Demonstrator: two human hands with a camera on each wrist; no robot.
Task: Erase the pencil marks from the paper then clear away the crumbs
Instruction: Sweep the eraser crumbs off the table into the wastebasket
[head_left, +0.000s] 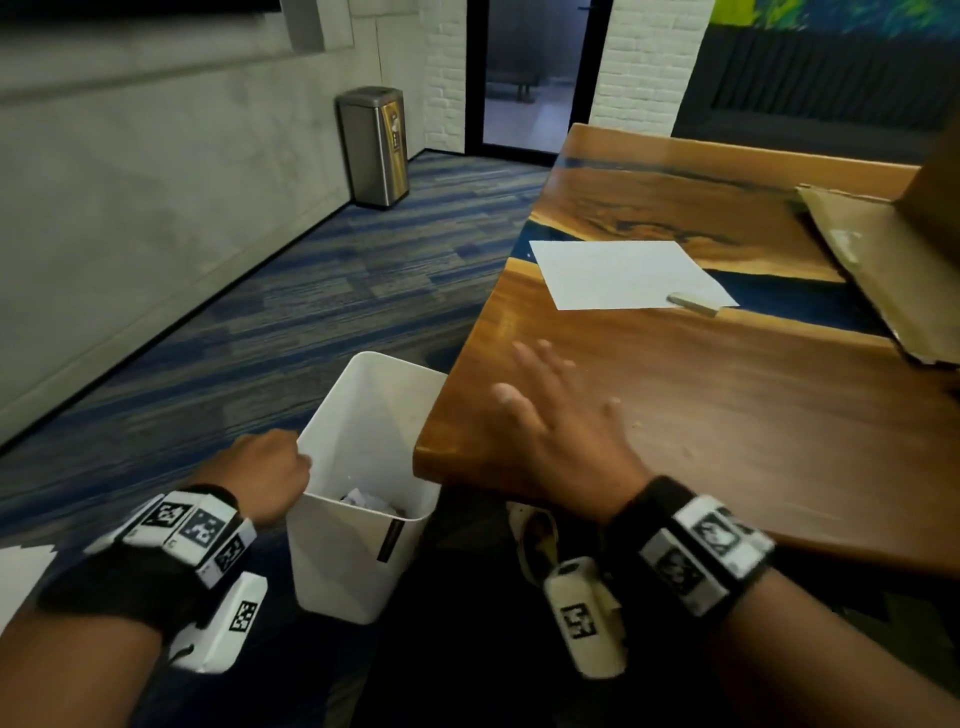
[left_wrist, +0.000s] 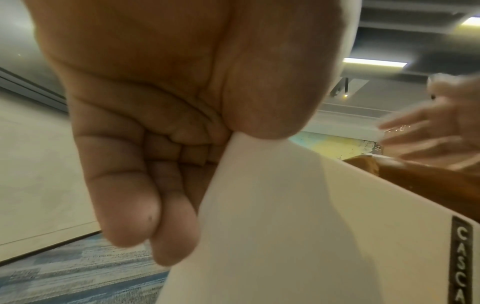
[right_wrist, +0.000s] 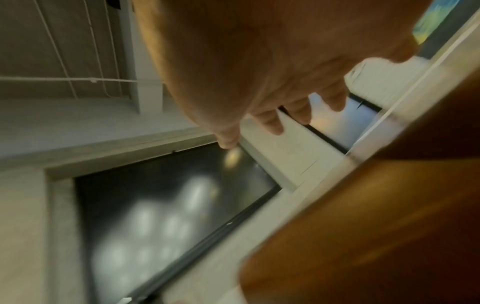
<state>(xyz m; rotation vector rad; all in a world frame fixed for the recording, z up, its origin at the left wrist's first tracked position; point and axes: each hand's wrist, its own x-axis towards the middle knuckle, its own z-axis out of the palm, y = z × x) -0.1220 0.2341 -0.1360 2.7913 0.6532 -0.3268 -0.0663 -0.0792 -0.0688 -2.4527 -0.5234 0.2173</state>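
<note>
A white sheet of paper (head_left: 628, 273) lies on the wooden table (head_left: 727, 395), with a pale eraser (head_left: 693, 303) at its near right corner. A few small crumbs (head_left: 636, 425) dot the wood near my right hand (head_left: 550, 410), which hovers flat over the table's near left corner with fingers spread straight. My left hand (head_left: 270, 467) grips the rim of a white waste bin (head_left: 358, 488) held beside the table's edge; in the left wrist view the thumb (left_wrist: 259, 107) pinches the bin wall (left_wrist: 298, 216) against curled fingers. Crumpled scraps lie inside the bin.
A flattened cardboard box (head_left: 872, 249) covers the table's right side. A steel trash can (head_left: 374, 145) stands by the far wall on blue striped carpet (head_left: 311, 291). A dark doorway (head_left: 535, 73) is behind the table. A shoe (head_left: 535, 535) shows under the table edge.
</note>
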